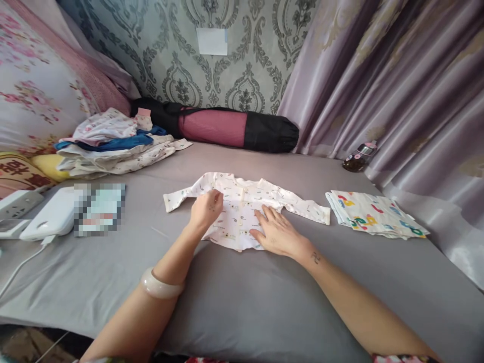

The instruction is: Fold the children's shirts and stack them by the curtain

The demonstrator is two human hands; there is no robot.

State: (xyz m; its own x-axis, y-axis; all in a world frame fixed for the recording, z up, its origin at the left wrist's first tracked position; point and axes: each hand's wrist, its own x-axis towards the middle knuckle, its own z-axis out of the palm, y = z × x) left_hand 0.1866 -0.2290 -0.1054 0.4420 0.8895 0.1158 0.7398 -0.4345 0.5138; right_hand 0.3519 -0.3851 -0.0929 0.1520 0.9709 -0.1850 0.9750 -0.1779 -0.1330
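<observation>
A small white long-sleeved baby shirt [238, 214] with a tiny print and a buttoned front lies spread on the grey bed sheet, both sleeves stretched outward. Over its left side is my left hand [207, 207], its fingers curled closed; whatever may be in them is hidden. My right hand [278, 232] rests flat on the lower right part of the shirt, fingers spread. A pale bangle [161, 285] circles my left forearm.
Folded cloth [374, 214] with colourful shapes lies at right, near a bottle [358, 157] by the curtain. At left are a pile of clothes [113, 143], a white power bank [56, 212] and a blurred rectangular object [100, 209]. A rolled black-and-pink bag [215, 126] lies along the wall.
</observation>
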